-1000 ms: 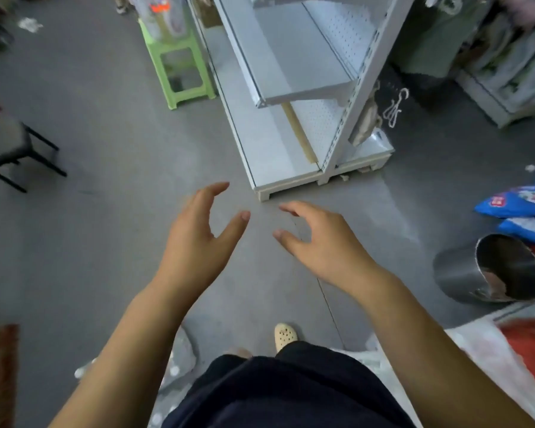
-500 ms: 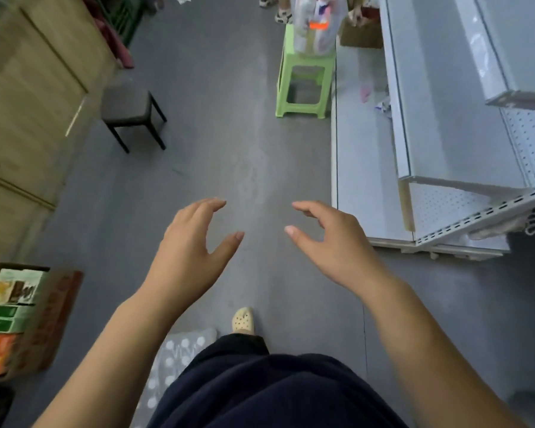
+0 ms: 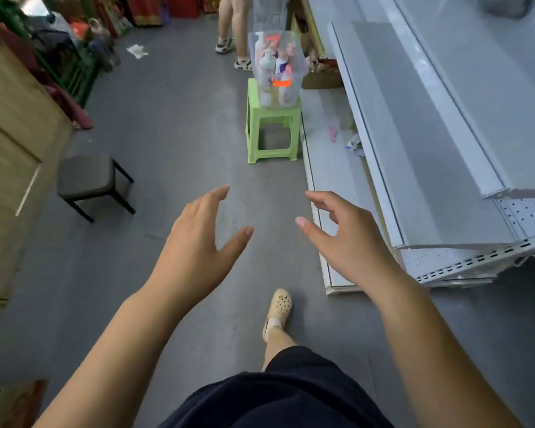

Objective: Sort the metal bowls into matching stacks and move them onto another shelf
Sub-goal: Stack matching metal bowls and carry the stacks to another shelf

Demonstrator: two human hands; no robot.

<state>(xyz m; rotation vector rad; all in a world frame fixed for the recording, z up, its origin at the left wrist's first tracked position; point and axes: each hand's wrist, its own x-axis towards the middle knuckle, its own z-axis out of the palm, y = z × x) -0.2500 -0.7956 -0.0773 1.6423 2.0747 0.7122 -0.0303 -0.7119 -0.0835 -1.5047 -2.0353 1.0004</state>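
No metal bowl shows in the head view now. My left hand (image 3: 198, 248) and my right hand (image 3: 346, 239) are stretched out in front of me over the grey floor, palms facing each other, fingers relaxed and slightly bent, holding nothing. A white metal shelf unit (image 3: 420, 156) with bare grey shelves runs along the right side; my right hand is in front of its low front edge.
A green plastic stool (image 3: 272, 131) carrying a clear bin of bottles (image 3: 275, 66) stands ahead by the shelf. A black stool (image 3: 87, 180) and a wooden cabinet (image 3: 10, 143) are at left. Another person's legs (image 3: 232, 29) are at the far end. My foot in a beige clog (image 3: 278, 307) is on the floor.
The view has swung left, from the shelf's end and a fallen metal pot to the aisle along the shelf. Both hands stay out in front, empty, in the same pose.
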